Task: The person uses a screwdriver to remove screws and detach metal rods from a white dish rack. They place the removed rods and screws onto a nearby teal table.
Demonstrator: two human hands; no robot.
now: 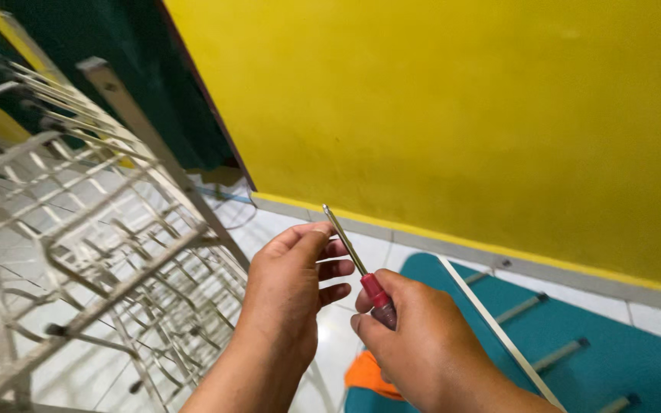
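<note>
Above a white tiled floor [284, 222], 2 bare hands are working a red-handled screwdriver beside a wire rack.

Behind everything, a yellow wall [453, 107] is filling most of the view, with a dark green panel [116, 69] standing at its left edge. A white wire rack [93, 237] is leaning across the left side, just beside the left hand. A teal board [613, 352] with a pale strip [491, 321] lying across it is sitting at lower right, and an orange cloth [369, 375] is peeking out under the hands. The left hand [288, 294] is curling loosely, fingers bent toward the shaft; whether it is touching it I cannot tell. The right hand [422, 344] is gripping the screwdriver [365, 275], its tip pointing up and left.
</note>
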